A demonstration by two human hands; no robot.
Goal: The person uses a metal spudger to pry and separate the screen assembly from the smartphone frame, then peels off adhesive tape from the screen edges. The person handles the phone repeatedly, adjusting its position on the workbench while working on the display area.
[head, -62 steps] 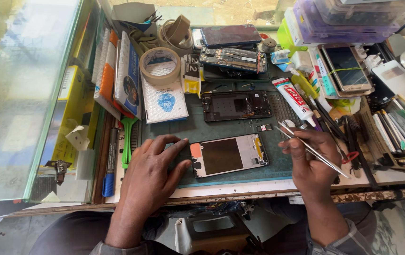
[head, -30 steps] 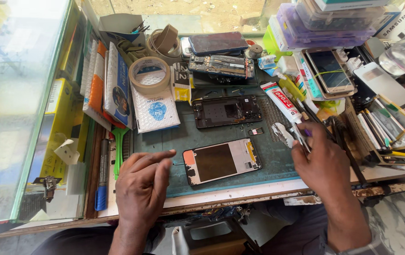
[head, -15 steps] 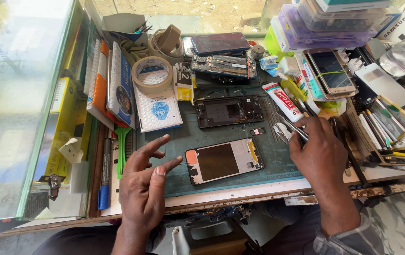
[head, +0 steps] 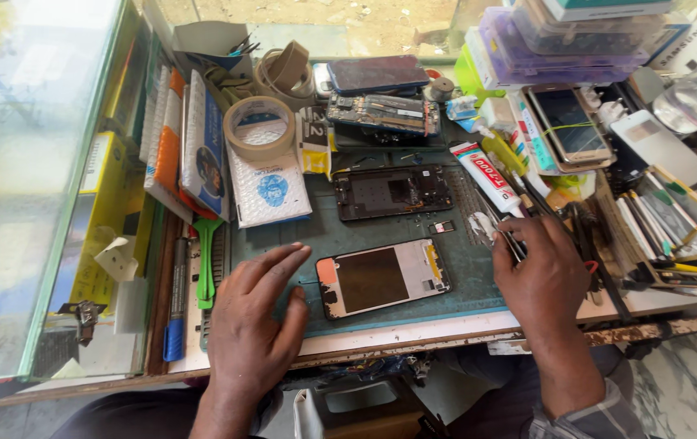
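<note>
Here, the phone display panel [head: 383, 279] is lain face-down on the green cutting mat [head: 478, 276], steadied beside the flat, spread-fingered left hand [head: 252, 325], while what seem to be tweezers [head: 504, 230] are pinched in the right hand [head: 542, 268].

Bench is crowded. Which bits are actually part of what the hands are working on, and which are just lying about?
In hand:
- left hand, flat on the green mat
- opened phone screen beside it
- right hand gripping tweezers
- black phone frame further back

Lying about:
- tape roll
- glue tube
- green brush
- blue marker
- banded phone
</note>
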